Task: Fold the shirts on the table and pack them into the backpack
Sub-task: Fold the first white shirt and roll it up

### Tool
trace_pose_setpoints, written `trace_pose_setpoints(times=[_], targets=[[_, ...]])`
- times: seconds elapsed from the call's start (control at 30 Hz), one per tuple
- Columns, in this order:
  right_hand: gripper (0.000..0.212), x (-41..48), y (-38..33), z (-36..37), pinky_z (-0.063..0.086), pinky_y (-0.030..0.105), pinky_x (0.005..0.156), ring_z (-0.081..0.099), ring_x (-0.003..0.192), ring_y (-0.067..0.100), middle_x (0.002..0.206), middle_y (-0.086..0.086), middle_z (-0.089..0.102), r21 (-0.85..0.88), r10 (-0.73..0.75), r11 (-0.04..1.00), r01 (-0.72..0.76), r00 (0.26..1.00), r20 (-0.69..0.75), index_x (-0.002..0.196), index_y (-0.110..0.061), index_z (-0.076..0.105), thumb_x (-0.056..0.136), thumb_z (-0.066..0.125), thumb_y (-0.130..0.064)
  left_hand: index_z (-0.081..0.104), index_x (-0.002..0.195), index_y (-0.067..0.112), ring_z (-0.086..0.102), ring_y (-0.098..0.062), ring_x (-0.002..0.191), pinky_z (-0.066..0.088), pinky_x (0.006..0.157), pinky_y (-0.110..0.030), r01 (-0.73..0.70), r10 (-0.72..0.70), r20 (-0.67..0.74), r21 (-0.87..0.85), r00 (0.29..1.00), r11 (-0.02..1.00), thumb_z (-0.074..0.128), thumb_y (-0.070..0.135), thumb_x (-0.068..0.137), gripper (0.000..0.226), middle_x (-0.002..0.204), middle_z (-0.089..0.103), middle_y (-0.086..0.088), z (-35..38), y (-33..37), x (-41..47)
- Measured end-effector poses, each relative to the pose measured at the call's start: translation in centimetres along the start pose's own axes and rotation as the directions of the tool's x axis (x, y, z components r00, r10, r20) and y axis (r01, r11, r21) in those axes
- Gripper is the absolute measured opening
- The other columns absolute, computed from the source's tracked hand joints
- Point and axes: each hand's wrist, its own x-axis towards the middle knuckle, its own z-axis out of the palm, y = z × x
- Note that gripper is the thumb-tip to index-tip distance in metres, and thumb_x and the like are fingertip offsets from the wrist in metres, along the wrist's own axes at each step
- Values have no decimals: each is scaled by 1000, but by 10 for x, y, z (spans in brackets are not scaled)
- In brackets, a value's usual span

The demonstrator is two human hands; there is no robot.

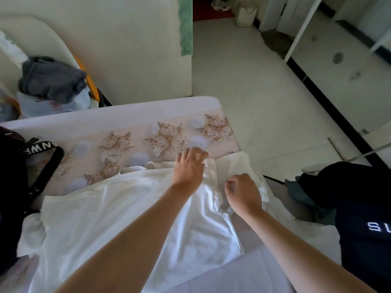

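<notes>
Both bare forearms reach in from the lower edge of the frame toward the centre. The left hand (189, 166) lies palm down with its fingers spread wide and flat, its grip holding nothing, the fingertips pressing the far edge of a white shirt (118, 208) where the cloth meets the flowered tabletop (131, 132). The right hand (243, 193), just to the right and nearer the camera, is curled, knuckles up, its grip narrowed to a pinch on a fold of the same white shirt.

One white shirt is spread over the middle and lower left of the frame, rumpled at its right side, where it hangs past the tabletop's edge. One dark shirt (364, 229) with white lettering lies at the right edge of the frame, well apart from the hands. One black backpack (12, 187) sits at the left edge, its lettered strap (40, 149) looping over the tabletop; it touches the white shirt's left corner. In the upper left, one grey garment (50, 79) is heaped on a chair.
</notes>
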Motion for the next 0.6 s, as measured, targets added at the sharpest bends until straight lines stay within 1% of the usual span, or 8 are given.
trace_pose_setpoints(times=[0.07, 0.13, 0.2, 0.3, 0.4, 0.47, 0.53, 0.6], targets=[[26, -1, 17, -2, 45, 42, 87, 54, 109, 32, 120, 9, 56, -103, -40, 994, 26, 990, -133, 110, -19, 65, 83, 65, -21, 57, 129, 28, 40, -28, 132, 37, 106, -47, -93, 92, 191, -2, 977, 996, 57, 31, 91, 38, 141, 47, -3, 8, 5, -13], [45, 2, 37, -7, 39, 48, 100, 43, 130, 34, 145, 11, 43, -195, 34, 980, -49, 996, -80, 135, -23, 53, 91, 60, -30, 33, 149, 33, 9, -24, 149, 15, 120, -49, -26, 0, 463, 49, 887, 998, 46, 44, 97, 55, 162, 13, -1, 14, 5, -21], [46, 6, 56, -10, 38, 46, 104, 41, 135, 33, 151, 11, 39, -170, 157, 974, -153, 988, 11, 141, -27, 47, 97, 50, -42, 28, 151, 32, 1, -25, 150, 6, 121, -50, 23, -76, 478, 116, 875, 993, 41, 43, 99, 55, 163, 5, -2, 17, 9, -23], [52, 10, 72, -17, 44, 38, 95, 52, 126, 32, 140, 13, 54, 129, 401, 901, -415, 908, 120, 137, -18, 52, 98, 46, -52, 51, 136, 24, 21, -25, 145, 14, 120, -45, 7, -37, 310, 97, 950, 995, 42, 33, 97, 41, 156, 30, -4, 14, 33, -5], [53, 14, 71, -27, 47, 33, 76, 64, 100, 34, 100, 17, 65, 193, 528, 781, -594, 793, 304, 106, -3, 65, 97, 51, -54, 32, 149, 19, 30, -24, 140, 23, 116, -42, -57, 16, 385, 95, 923, 994, 45, 34, 100, 53, 155, 31, -4, 20, 59, 21], [42, 14, 73, -28, 45, 30, 59, 63, 74, 27, 74, 7, 61, 394, 567, 690, -607, 792, 227, 84, -4, 68, 89, 69, -45, 23, 152, 15, 37, -28, 134, 29, 111, -43, -47, -53, 467, 200, 883, 979, 50, 36, 99, 63, 150, 36, -8, 27, 72, 37], [19, 16, 74, -30, 41, 26, 52, 60, 67, 23, 67, 2, 60, 531, 567, 643, -552, 809, 154, 73, -13, 67, 83, 76, -27, 36, 144, 16, 45, -29, 125, 34, 105, -41, 4, -138, 472, 274, 871, 962, 56, 31, 96, 54, 136, 50, -10, 32, 83, 50], [22, 15, 74, -40, 34, 22, 44, 50, 60, 17, 61, -1, 53, 641, 572, 563, -521, 806, 153, 64, -15, 58, 82, 71, -11, 51, 135, 22, 51, -28, 117, 39, 100, -38, 40, -153, 511, 227, 846, 973, 54, 20, 96, 40, 126, 59, -8, 33, 93, 60]])
